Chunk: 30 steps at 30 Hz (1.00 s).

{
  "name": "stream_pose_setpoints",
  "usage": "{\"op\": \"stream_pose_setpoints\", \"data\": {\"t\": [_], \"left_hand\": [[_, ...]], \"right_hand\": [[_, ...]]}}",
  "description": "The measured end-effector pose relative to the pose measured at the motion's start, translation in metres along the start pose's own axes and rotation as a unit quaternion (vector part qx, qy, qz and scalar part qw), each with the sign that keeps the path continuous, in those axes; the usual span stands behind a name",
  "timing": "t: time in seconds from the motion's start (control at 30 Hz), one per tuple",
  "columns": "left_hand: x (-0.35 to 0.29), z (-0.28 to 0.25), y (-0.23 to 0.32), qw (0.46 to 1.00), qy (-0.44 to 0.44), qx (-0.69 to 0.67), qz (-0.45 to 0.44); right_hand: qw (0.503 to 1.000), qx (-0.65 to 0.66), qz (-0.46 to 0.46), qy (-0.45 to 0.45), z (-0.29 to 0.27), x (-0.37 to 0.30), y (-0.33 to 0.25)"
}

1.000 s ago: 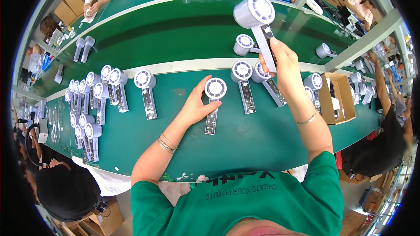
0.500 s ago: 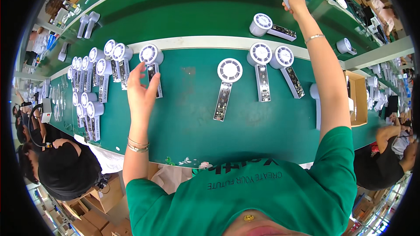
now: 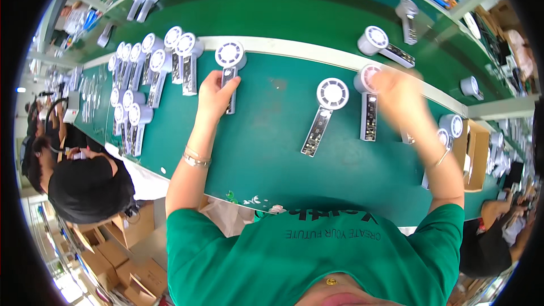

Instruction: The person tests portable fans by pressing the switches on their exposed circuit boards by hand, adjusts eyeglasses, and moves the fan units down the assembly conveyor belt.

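My left hand (image 3: 216, 95) is closed round the handle of a white handheld fan (image 3: 230, 55), whose round head points away from me on the green table. My right hand (image 3: 399, 99), smeared by motion, passes over the fans at the right. It partly covers the head of one fan (image 3: 369, 116) and most of another fan (image 3: 407, 137); whether it touches either is unclear. Between my hands another fan (image 3: 332, 94) lies with the circuit board in its handle bare.
Several similar fans (image 3: 160, 61) stand grouped at the left. Beyond a pale ledge (image 3: 294, 47), a fan (image 3: 408, 20) and another fan (image 3: 374, 41) lie on a green surface. A cardboard box (image 3: 477, 156) stands at right. A person in black (image 3: 90, 187) sits at left.
My right hand has let go of a fan on the far surface and come back toward me. My left hand has closed on the fan handle. The view has shifted.
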<state>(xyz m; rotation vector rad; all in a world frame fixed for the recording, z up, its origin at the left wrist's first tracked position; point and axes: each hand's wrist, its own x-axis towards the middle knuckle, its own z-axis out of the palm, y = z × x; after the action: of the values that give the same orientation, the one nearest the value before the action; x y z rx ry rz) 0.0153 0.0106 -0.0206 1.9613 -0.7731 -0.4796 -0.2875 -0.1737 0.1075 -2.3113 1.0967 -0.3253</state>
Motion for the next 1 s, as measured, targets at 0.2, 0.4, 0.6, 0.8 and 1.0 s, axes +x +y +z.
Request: {"op": "stream_pose_setpoints", "data": {"t": [0.2,0.4,0.6,0.8,1.0], "left_hand": [[-0.056,0.011,0.048,0.97,-0.086,-0.22,-0.058],[-0.116,0.022,0.041,0.936,-0.136,-0.312,-0.089],[-0.153,0.011,0.041,0.937,-0.156,-0.305,-0.074],[-0.193,-0.058,0.113,0.882,0.146,-0.379,0.237],[-0.177,-0.07,0.146,0.722,0.531,-0.064,0.439]], "right_hand": [[0.992,-0.089,-0.085,0.013,0.082,-0.051,0.009],[0.998,-0.068,0.002,0.016,0.111,-0.043,-0.009],[0.999,-0.006,-0.026,0.031,0.117,-0.051,-0.005],[0.902,0.421,-0.069,0.056,0.015,-0.096,-0.032],[0.62,0.319,-0.32,0.641,-0.101,-0.151,-0.054]]}}
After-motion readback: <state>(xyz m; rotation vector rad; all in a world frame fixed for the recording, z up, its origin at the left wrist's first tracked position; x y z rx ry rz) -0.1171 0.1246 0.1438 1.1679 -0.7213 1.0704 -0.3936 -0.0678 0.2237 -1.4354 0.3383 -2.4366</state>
